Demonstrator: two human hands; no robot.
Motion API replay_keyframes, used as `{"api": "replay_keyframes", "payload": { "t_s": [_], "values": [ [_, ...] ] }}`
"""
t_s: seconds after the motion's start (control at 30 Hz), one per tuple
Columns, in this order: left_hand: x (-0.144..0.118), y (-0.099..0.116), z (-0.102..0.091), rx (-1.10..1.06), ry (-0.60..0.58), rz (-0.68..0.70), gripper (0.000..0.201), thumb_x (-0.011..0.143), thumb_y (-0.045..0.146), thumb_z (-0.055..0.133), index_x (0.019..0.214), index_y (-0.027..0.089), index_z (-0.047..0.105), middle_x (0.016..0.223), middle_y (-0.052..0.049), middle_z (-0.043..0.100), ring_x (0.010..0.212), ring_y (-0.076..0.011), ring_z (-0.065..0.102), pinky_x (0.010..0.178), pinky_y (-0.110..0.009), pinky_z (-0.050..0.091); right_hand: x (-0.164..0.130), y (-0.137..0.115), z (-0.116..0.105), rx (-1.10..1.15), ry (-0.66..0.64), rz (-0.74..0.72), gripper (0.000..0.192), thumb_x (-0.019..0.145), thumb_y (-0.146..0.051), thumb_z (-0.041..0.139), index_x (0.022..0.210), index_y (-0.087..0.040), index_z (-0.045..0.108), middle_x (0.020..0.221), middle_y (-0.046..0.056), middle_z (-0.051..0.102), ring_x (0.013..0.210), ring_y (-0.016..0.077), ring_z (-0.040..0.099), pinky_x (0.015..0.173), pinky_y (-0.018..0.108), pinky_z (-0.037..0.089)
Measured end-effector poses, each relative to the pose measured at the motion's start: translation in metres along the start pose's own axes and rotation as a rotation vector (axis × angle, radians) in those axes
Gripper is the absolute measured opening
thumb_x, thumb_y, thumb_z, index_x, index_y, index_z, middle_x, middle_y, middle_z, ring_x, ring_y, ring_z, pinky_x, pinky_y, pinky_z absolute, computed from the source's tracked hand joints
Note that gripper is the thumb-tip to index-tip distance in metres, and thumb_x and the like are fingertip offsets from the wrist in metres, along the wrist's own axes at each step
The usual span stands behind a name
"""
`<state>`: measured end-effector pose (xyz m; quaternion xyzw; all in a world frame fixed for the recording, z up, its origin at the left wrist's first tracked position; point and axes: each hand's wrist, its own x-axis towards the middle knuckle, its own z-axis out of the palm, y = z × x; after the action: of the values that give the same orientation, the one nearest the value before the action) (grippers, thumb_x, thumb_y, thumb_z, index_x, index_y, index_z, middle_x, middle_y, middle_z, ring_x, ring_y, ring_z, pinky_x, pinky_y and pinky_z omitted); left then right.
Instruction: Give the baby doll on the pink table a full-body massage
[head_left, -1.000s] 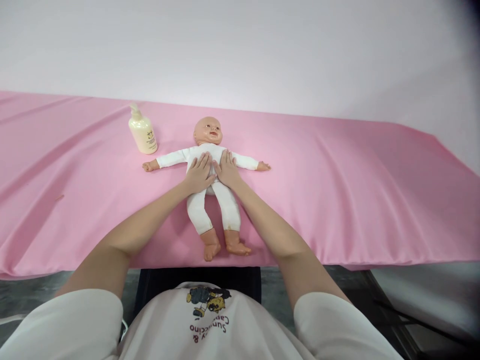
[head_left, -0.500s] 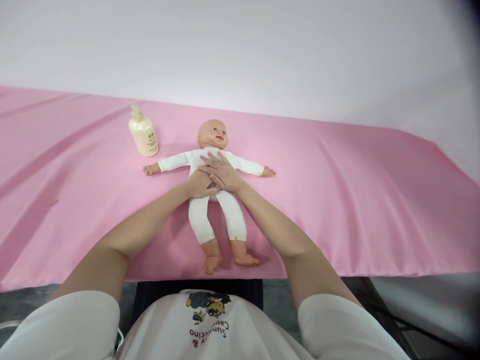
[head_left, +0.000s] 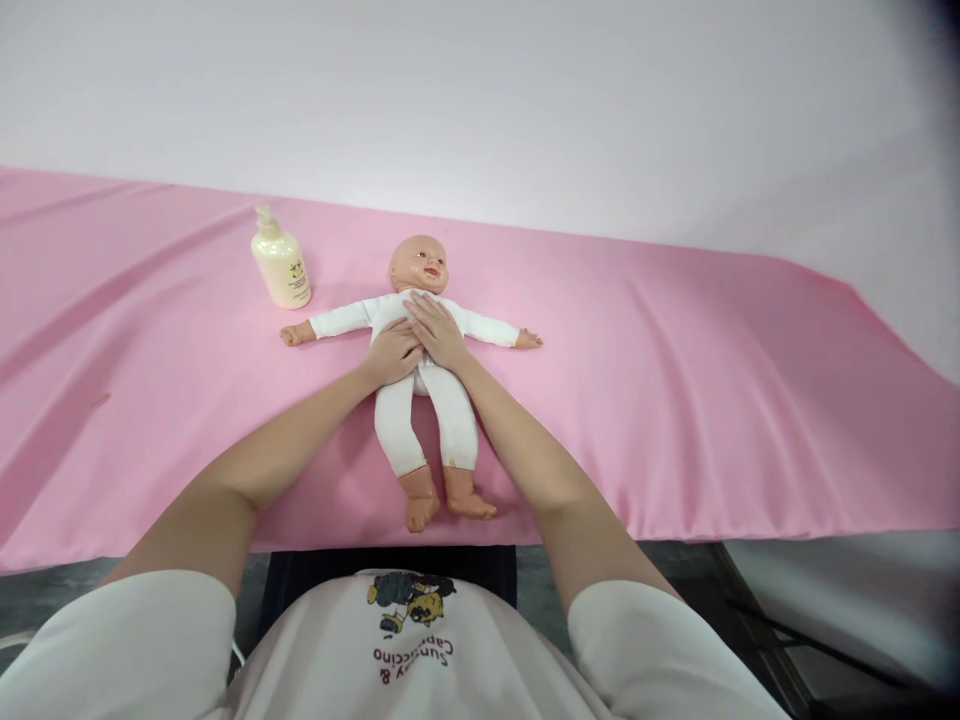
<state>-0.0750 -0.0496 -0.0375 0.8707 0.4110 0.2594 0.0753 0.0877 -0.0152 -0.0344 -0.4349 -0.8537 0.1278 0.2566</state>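
Under both palms lies the baby doll point(head_left: 420, 385), flat on its back on the pink cloth point(head_left: 675, 400), its head beyond the fingertips and its legs running back toward the wrists. It wears a white one-piece suit; the bare head, small hands and feet are tan plastic, and its arms stretch straight out to either side. The left hand point(head_left: 391, 352) rests flat on the doll's belly, fingers loosely spread and closed on nothing. The right hand point(head_left: 437, 330) lies flat on the chest, fingers extended toward the neck, its edge overlapping the left hand's fingers; it grips nothing either. Off to the left of the left hand, well apart, a cream pump bottle point(head_left: 279, 264) stands upright on the cloth.
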Motion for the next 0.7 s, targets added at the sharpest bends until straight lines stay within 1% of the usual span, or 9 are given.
{"api": "replay_keyframes", "payload": {
  "t_s": [0.1, 0.2, 0.3, 0.4, 0.47, 0.53, 0.63, 0.7],
  "values": [
    [0.0, 0.003, -0.001, 0.004, -0.016, -0.078, 0.043, 0.093, 0.021, 0.041, 0.118, 0.02, 0.076, 0.138, -0.007, 0.07, 0.137, -0.025, 0.058, 0.129, -0.05, 0.031, 0.0, -0.002, 0.002, -0.037, 0.003, 0.104, 0.063, 0.106, -0.046, 0.025, 0.16, -0.018, 0.04, 0.171, 0.004, 0.031, 0.162, 0.0243, 0.022, 0.133, 0.047, 0.018],
    [-0.001, 0.006, -0.002, -0.004, -0.041, -0.127, 0.045, 0.094, 0.021, 0.04, 0.121, 0.023, 0.076, 0.142, -0.004, 0.068, 0.149, -0.0242, 0.046, 0.132, -0.051, 0.025, -0.001, -0.007, 0.002, -0.079, -0.014, 0.224, 0.064, 0.106, -0.046, 0.025, 0.164, -0.019, 0.031, 0.174, 0.004, 0.023, 0.163, 0.0246, 0.017, 0.133, 0.049, 0.016],
    [-0.003, 0.008, -0.002, -0.016, -0.031, -0.199, 0.044, 0.098, 0.023, 0.038, 0.123, 0.023, 0.075, 0.147, -0.002, 0.065, 0.155, -0.023, 0.038, 0.133, -0.049, 0.022, -0.005, -0.015, 0.003, -0.13, -0.016, 0.373, 0.071, 0.106, -0.05, 0.025, 0.167, -0.013, 0.021, 0.175, 0.01, 0.015, 0.164, 0.0277, 0.013, 0.133, 0.05, 0.016],
    [-0.006, 0.008, 0.0, -0.063, 0.037, -0.278, 0.048, 0.104, 0.027, 0.031, 0.125, 0.023, 0.073, 0.16, -0.002, 0.051, 0.157, -0.0222, 0.033, 0.132, -0.047, 0.022, -0.01, -0.022, 0.007, -0.167, -0.002, 0.486, 0.079, 0.106, -0.055, 0.023, 0.166, -0.005, 0.013, 0.175, 0.017, 0.012, 0.164, 0.0323, 0.012, 0.132, 0.051, 0.018],
    [-0.007, 0.008, 0.001, -0.097, 0.068, -0.307, 0.05, 0.106, 0.029, 0.026, 0.132, 0.024, 0.069, 0.164, 0.0, 0.045, 0.159, -0.0208, 0.031, 0.132, -0.046, 0.021, -0.014, -0.024, 0.01, -0.168, 0.004, 0.519, 0.082, 0.105, -0.057, 0.023, 0.166, -0.002, 0.011, 0.174, 0.021, 0.01, 0.163, 0.0341, 0.013, 0.131, 0.053, 0.018],
    [-0.009, 0.008, 0.002, -0.121, 0.09, -0.324, 0.051, 0.108, 0.031, 0.024, 0.138, 0.026, 0.065, 0.164, 0.0, 0.045, 0.159, -0.0201, 0.031, 0.133, -0.046, 0.02, -0.016, -0.025, 0.014, -0.138, 0.026, 0.529, 0.084, 0.105, -0.058, 0.024, 0.165, -0.001, 0.012, 0.173, 0.024, 0.01, 0.163, 0.0349, 0.015, 0.13, 0.057, 0.019],
    [-0.01, 0.006, 0.004, -0.147, 0.114, -0.333, 0.052, 0.108, 0.035, 0.025, 0.142, 0.024, 0.061, 0.163, -0.003, 0.046, 0.158, -0.0229, 0.033, 0.132, -0.05, 0.021, -0.019, -0.026, 0.018, -0.087, 0.088, 0.502, 0.085, 0.104, -0.06, 0.026, 0.164, -0.001, 0.017, 0.171, 0.028, 0.014, 0.162, 0.037, 0.018, 0.128, 0.064, 0.019],
    [-0.01, 0.003, 0.006, -0.166, 0.132, -0.333, 0.053, 0.107, 0.038, 0.025, 0.146, 0.023, 0.058, 0.162, -0.006, 0.048, 0.157, -0.0245, 0.034, 0.131, -0.052, 0.022, -0.02, -0.027, 0.018, -0.114, 0.077, 0.493, 0.085, 0.104, -0.06, 0.027, 0.164, 0.001, 0.017, 0.171, 0.029, 0.014, 0.162, 0.0376, 0.018, 0.129, 0.063, 0.02]
  ]
}}
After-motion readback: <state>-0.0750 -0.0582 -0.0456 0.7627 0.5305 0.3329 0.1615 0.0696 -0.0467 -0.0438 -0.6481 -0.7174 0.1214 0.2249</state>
